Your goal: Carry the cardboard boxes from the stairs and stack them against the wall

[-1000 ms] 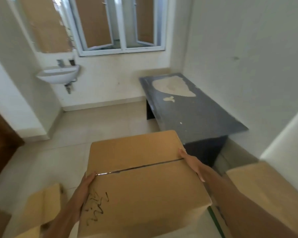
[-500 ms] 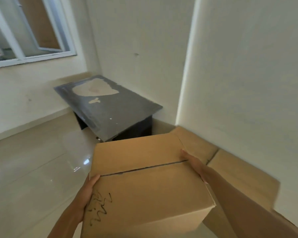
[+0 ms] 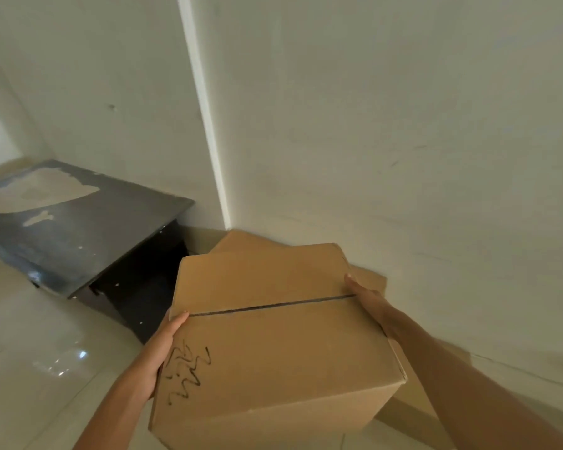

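- The person holds a closed cardboard box [image 3: 270, 345] in front of the body, between both bare hands, off the floor.
- The left hand [image 3: 158, 355] presses flat against the box's left side, with the thumb hooked over the top edge beside the seam.
- The right hand [image 3: 368, 298] clasps the right side at the far end of the same seam, fingers wrapped over the edge; the forearm runs back toward the lower right corner.
- A dark seam line crosses the top of the box from one hand to the other, and a black scribble [image 3: 187, 371] marks the near left corner of the top.
- Just behind and below the carried box, another cardboard box [image 3: 241, 243] lies on the floor against the white wall [image 3: 403, 125], partly hidden by the carried one.
- More cardboard shows to the right of it along the wall's foot, under the right forearm.
- To the left stands a low dark table [image 3: 78, 235] with pale patches on its top, set against the wall near the corner.
- The tiled floor [image 3: 30, 352] is pale and glossy, with a bright reflection on it.
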